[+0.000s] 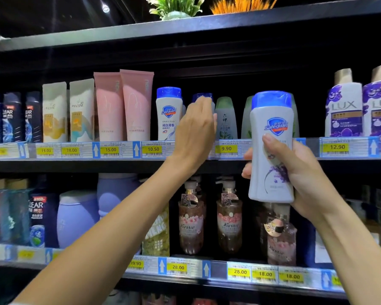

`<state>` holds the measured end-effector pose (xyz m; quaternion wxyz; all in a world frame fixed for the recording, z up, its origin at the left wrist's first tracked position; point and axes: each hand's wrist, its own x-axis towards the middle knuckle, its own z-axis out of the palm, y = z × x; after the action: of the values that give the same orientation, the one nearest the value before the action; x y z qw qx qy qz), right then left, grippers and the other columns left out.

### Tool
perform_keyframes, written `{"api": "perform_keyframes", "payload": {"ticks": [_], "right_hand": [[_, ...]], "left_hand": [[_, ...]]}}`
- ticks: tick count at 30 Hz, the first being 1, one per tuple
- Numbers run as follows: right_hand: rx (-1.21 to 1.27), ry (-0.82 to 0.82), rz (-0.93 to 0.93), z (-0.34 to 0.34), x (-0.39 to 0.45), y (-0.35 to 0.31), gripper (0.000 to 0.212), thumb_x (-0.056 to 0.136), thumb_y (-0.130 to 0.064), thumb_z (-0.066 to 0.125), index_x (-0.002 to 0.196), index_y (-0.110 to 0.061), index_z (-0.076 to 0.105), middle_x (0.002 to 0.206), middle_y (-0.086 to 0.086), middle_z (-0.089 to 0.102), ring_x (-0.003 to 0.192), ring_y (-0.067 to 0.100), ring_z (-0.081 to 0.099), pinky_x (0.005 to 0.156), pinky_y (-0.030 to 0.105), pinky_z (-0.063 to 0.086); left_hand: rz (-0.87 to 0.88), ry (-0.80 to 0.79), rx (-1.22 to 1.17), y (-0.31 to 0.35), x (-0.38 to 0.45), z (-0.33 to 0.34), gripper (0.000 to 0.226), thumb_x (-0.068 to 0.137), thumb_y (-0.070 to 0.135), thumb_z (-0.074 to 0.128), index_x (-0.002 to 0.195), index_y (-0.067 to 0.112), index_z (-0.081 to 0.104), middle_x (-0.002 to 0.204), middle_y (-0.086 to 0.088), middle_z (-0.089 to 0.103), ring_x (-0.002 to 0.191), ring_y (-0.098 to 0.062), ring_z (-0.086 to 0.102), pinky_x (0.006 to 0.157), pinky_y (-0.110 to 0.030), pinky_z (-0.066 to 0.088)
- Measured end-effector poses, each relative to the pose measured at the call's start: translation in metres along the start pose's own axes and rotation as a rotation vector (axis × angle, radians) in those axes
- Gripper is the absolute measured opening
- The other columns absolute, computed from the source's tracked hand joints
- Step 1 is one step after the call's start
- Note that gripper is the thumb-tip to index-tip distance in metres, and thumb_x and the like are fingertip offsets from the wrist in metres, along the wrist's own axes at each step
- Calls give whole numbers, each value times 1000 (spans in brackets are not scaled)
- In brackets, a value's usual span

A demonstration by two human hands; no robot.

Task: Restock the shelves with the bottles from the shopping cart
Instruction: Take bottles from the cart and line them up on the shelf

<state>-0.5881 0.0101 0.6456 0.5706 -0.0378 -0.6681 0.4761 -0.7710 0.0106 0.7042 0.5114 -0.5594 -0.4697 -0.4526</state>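
right hand (304,172) grips a white safeguard bottle with a blue cap (272,148), thumb across the label and fingers curled round the back, holding it upright in front of the upper shelf's price rail (123,150), apart from the stock. left hand (196,128) reaches over that rail, fingers wrapped round a second blue-capped bottle (204,96) standing on the shelf just right of a shelved safeguard bottle (168,113); only its cap shows. between the reached bottle and the lux bottles (343,108) at far right stand green-capped bottles (226,118), with dark open room above them under the next shelf board. pink tubes (123,106) and pantene tubes (68,111) fill the left. below, kustie pump bottles (191,216) stand behind another price rail.
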Motion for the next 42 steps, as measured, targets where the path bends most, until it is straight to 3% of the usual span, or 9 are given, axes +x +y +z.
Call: {"api": "perform_keyframes", "payload": {"ticks": [4,7,12,16,21,27,32,35,42], "right_hand": [[-45,58,-99,3,20,-17,34,78,-38,64,101,-14,60,79,2,72,66,17,70,58,27,56],[-96,95,-191,9,45,-29,31,78,-38,67,103,-22,61,86,-7,71,78,9,68,68,25,56],[-174,116,-304,23,86,-33,19,88,-25,69,104,-19,61,95,-4,69,85,8,66,77,27,56],[-227,144,-337,35,108,-26,25,84,-21,74,104,-15,60,95,-6,70,83,2,67,73,20,52],[-413,127,-264,46,123,-6,35,77,-23,80,105,-14,61,97,-6,70,84,1,68,68,17,54],[-584,48,-34,58,130,19,34,73,-25,83,99,-8,70,97,8,73,89,19,71,85,42,58],[-630,-47,-8,59,127,19,30,77,-27,79,100,-12,67,99,6,73,88,14,70,82,33,58],[-698,-104,26,53,127,14,36,78,-30,78,107,-12,67,101,3,72,87,8,67,68,19,53],[-789,-25,-5,54,131,18,42,76,-36,78,108,-10,69,101,3,73,91,12,68,79,30,56]], "left_hand": [[578,90,-11,-38,-39,-13,19,83,-1,60,101,-5,63,103,-23,67,90,-33,66,78,-39,56],[754,-30,60,-70,-58,-15,28,82,11,62,109,2,63,112,-23,66,97,-34,67,89,-41,51],[818,-106,126,-85,-56,-11,29,85,20,56,101,2,73,112,-20,67,97,-32,67,91,-41,50],[824,-66,85,-83,-57,-11,23,83,17,58,95,1,68,103,-19,68,91,-32,66,84,-40,51],[830,-40,83,-83,-57,-11,24,81,17,59,95,1,68,103,-19,68,92,-32,65,84,-40,52],[824,-31,87,-83,-58,-10,25,81,18,59,94,1,71,104,-19,69,93,-32,66,85,-39,52],[818,-41,75,-84,-59,-8,26,83,18,58,94,0,73,105,-20,69,94,-32,67,85,-39,54],[814,-40,78,-85,-60,-8,26,84,18,57,95,0,73,107,-20,68,94,-32,67,85,-40,54],[806,-41,80,-86,-61,-7,27,85,18,56,95,-1,73,105,-20,69,95,-32,67,86,-40,54]]}}
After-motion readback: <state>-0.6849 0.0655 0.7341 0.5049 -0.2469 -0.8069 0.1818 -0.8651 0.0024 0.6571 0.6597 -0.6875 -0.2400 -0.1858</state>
